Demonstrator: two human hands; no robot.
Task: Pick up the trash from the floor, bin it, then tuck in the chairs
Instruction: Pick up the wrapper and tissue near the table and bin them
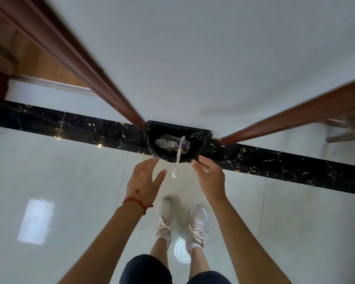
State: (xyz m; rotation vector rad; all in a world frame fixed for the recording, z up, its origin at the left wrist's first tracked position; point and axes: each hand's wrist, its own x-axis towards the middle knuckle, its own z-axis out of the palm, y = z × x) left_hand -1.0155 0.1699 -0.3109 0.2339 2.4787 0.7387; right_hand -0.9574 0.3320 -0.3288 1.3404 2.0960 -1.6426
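Pale glossy floor tiles (pixel 70 171) surround a black-lined bin (pixel 152 138); just before it, a wrapper strip (pixel 178 156) hangs between her open, empty left hand (pixel 145 181) and right hand (pixel 210 177).

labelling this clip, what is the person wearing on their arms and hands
Both forearms are bare, with no sleeves in view. The left hand has a red beaded string bracelet at its wrist. The right hand wears nothing: no ring, watch or glove shows.
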